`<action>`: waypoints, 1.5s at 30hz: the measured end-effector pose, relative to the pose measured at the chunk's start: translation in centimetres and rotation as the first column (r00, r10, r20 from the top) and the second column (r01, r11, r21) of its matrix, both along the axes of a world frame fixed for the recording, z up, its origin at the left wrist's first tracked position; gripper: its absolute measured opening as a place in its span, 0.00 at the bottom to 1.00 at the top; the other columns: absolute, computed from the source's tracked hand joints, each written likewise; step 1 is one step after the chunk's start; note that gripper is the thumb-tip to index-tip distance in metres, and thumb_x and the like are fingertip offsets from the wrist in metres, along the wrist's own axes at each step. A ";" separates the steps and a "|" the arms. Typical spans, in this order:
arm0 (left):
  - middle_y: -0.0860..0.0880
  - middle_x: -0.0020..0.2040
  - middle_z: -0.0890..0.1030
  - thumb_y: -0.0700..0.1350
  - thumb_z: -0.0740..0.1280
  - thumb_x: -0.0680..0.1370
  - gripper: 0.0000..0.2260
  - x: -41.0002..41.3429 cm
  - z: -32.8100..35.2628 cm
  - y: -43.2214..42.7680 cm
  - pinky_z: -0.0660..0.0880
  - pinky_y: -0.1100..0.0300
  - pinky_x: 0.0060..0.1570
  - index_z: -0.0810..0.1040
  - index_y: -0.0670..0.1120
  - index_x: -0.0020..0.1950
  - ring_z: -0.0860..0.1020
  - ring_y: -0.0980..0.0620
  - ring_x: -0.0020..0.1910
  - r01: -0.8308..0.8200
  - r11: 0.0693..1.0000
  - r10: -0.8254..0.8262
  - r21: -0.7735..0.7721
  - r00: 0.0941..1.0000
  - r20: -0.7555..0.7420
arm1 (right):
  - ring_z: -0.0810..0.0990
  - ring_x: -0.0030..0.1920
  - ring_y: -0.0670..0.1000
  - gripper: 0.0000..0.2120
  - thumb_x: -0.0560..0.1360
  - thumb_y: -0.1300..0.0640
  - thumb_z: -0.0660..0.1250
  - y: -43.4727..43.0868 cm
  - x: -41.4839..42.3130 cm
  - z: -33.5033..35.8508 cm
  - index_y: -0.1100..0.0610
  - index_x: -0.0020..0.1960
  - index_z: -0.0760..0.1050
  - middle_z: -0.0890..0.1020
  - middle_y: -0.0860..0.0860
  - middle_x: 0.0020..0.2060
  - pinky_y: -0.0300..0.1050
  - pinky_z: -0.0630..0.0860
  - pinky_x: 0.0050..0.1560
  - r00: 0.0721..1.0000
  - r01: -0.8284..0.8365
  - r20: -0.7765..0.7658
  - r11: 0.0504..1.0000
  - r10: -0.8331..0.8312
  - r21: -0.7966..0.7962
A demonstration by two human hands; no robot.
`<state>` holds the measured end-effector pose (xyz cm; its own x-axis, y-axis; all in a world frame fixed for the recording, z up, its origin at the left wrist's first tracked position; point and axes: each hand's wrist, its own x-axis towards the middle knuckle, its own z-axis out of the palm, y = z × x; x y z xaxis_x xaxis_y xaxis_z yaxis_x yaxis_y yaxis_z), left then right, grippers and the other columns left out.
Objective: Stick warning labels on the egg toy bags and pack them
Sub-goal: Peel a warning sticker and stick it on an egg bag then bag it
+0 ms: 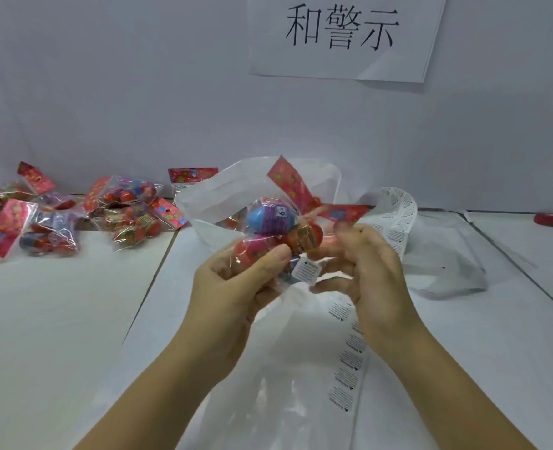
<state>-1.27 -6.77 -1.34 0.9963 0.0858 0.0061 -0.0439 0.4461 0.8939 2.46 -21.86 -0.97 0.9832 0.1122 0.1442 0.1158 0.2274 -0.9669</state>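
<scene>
Above the white surface (57,319) at mid-frame, fingers of your left hand (236,280) grip the bag (278,228), those of your right hand (369,267) pinch its label (306,271); other bags (73,219) lie left, below the wall's sign (343,34).

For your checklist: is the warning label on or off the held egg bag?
On: the white label sits on the clear bag, beside the left hand.

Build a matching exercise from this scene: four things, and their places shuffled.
1 paper sign
2 pile of egg toy bags
3 label strip
4 warning label

A on the held egg toy bag
B far left on the table
C on the wall
D on the table below the right hand

Pairs: 1-C, 2-B, 3-D, 4-A
</scene>
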 end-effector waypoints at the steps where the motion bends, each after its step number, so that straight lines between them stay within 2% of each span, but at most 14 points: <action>1: 0.41 0.49 0.86 0.48 0.76 0.62 0.20 0.0 0.1 0.1 0.82 0.58 0.44 0.85 0.42 0.51 0.85 0.43 0.48 0.014 1.000 -0.014 -0.005 1.000 -0.013 | 0.82 0.36 0.52 0.19 0.70 0.44 0.70 -0.1 0.1 0.2 0.58 0.52 0.76 0.84 0.53 0.38 0.44 0.78 0.31 0.999 0.033 0.015 0.999 -0.033 0.002; 3: 0.40 0.48 0.86 0.48 0.76 0.60 0.20 0.0 0.3 0.1 0.81 0.59 0.39 0.85 0.42 0.49 0.85 0.44 0.46 0.046 0.999 -0.045 0.015 0.998 -0.037 | 0.82 0.34 0.50 0.18 0.70 0.44 0.72 -0.5 0.2 0.5 0.56 0.51 0.78 0.84 0.53 0.39 0.42 0.77 0.29 0.996 0.070 0.059 0.997 -0.072 0.025; 6: 0.40 0.47 0.86 0.49 0.76 0.59 0.24 0.0 0.5 0.1 0.82 0.57 0.39 0.83 0.41 0.52 0.85 0.43 0.46 0.056 0.998 -0.054 0.040 0.997 -0.051 | 0.82 0.32 0.49 0.10 0.66 0.46 0.70 -0.9 0.2 0.8 0.52 0.41 0.82 0.84 0.52 0.34 0.42 0.77 0.27 0.980 0.162 0.115 0.986 -0.164 0.027; 13: 0.40 0.47 0.86 0.49 0.77 0.58 0.26 0.1 0.8 0.4 0.82 0.57 0.37 0.82 0.40 0.53 0.86 0.43 0.45 0.065 0.996 -0.062 0.056 0.997 -0.046 | 0.81 0.26 0.51 0.09 0.69 0.50 0.69 -0.9 0.1 1.0 0.51 0.31 0.82 0.81 0.52 0.29 0.40 0.75 0.23 0.987 0.160 -0.014 0.980 -0.160 0.120; 17: 0.42 0.46 0.86 0.50 0.76 0.58 0.25 0.0 1.0 0.7 0.82 0.56 0.38 0.84 0.43 0.53 0.86 0.44 0.45 0.046 0.991 -0.044 0.123 0.999 -0.015 | 0.82 0.29 0.51 0.10 0.73 0.52 0.69 -1.5 0.3 0.9 0.52 0.35 0.82 0.83 0.53 0.32 0.41 0.76 0.23 0.988 0.154 0.011 0.987 -0.154 0.035; 19: 0.44 0.44 0.86 0.51 0.76 0.57 0.19 -0.1 1.1 0.9 0.82 0.58 0.37 0.86 0.47 0.46 0.86 0.47 0.43 0.002 0.979 -0.004 0.205 1.000 0.012 | 0.84 0.35 0.50 0.03 0.72 0.54 0.72 -1.9 0.6 1.0 0.52 0.44 0.80 0.84 0.53 0.39 0.43 0.78 0.28 0.986 0.163 0.049 0.986 -0.162 -0.025; 22: 0.47 0.40 0.86 0.52 0.75 0.58 0.14 -0.3 1.2 0.7 0.80 0.62 0.32 0.87 0.51 0.41 0.85 0.51 0.37 0.007 0.965 -0.018 0.261 0.999 0.038 | 0.84 0.45 0.48 0.20 0.63 0.47 0.72 -2.9 1.0 1.4 0.49 0.54 0.76 0.83 0.49 0.46 0.44 0.80 0.40 0.989 0.090 0.119 0.994 -0.082 -0.067; 25: 0.49 0.41 0.86 0.54 0.76 0.61 0.11 -0.6 1.1 0.3 0.79 0.64 0.34 0.86 0.59 0.43 0.85 0.52 0.39 0.057 0.944 -0.074 0.326 0.996 0.041 | 0.85 0.44 0.47 0.20 0.64 0.38 0.75 -2.4 0.5 1.4 0.48 0.51 0.79 0.85 0.45 0.43 0.40 0.80 0.40 0.989 -0.018 0.137 0.966 0.055 -0.258; 27: 0.49 0.41 0.86 0.55 0.76 0.65 0.09 -0.5 0.9 0.1 0.80 0.62 0.35 0.86 0.58 0.45 0.85 0.52 0.40 0.045 0.943 -0.064 0.329 0.997 0.048 | 0.85 0.40 0.47 0.11 0.70 0.43 0.70 -1.8 0.5 0.9 0.49 0.47 0.80 0.85 0.46 0.40 0.39 0.81 0.38 0.986 0.046 0.164 0.947 0.007 -0.318; 29: 0.48 0.40 0.86 0.59 0.72 0.65 0.10 -0.4 0.8 0.0 0.80 0.61 0.34 0.86 0.58 0.43 0.84 0.53 0.37 0.004 0.947 -0.025 0.320 0.998 0.059 | 0.84 0.38 0.45 0.06 0.71 0.48 0.69 -1.5 0.5 0.7 0.49 0.43 0.80 0.85 0.44 0.37 0.36 0.79 0.37 0.984 0.118 0.162 0.954 -0.074 -0.276; 33: 0.50 0.37 0.86 0.60 0.67 0.65 0.12 -0.3 0.8 0.0 0.77 0.65 0.30 0.86 0.56 0.39 0.84 0.55 0.35 -0.036 0.942 0.011 0.333 0.997 0.077 | 0.85 0.41 0.44 0.13 0.64 0.41 0.67 -1.6 0.6 0.8 0.46 0.43 0.80 0.85 0.42 0.39 0.41 0.82 0.42 0.982 0.174 0.121 0.951 -0.147 -0.258; 36: 0.50 0.36 0.85 0.60 0.68 0.64 0.13 -0.2 0.9 0.2 0.77 0.65 0.29 0.86 0.54 0.37 0.83 0.56 0.33 -0.033 0.939 0.004 0.342 0.996 0.084 | 0.85 0.41 0.47 0.13 0.64 0.43 0.68 -1.9 0.7 1.0 0.47 0.45 0.80 0.86 0.45 0.39 0.44 0.82 0.40 0.990 0.136 0.074 0.965 -0.122 -0.226; 41: 0.47 0.39 0.86 0.62 0.69 0.62 0.15 0.1 1.0 0.9 0.82 0.58 0.37 0.87 0.54 0.39 0.85 0.51 0.38 -0.001 0.934 -0.023 0.357 0.998 0.063 | 0.85 0.36 0.48 0.13 0.65 0.49 0.69 -2.6 0.6 1.7 0.53 0.47 0.80 0.86 0.50 0.37 0.41 0.79 0.29 0.998 -0.052 -0.032 0.991 0.048 -0.120; 45: 0.48 0.38 0.86 0.60 0.70 0.62 0.13 0.0 1.1 0.6 0.82 0.59 0.35 0.87 0.55 0.39 0.84 0.53 0.36 -0.035 0.929 -0.006 0.369 0.994 0.107 | 0.83 0.34 0.43 0.09 0.67 0.49 0.70 -2.7 0.7 1.6 0.50 0.46 0.80 0.86 0.46 0.35 0.33 0.76 0.31 0.999 0.030 0.020 0.977 -0.027 -0.212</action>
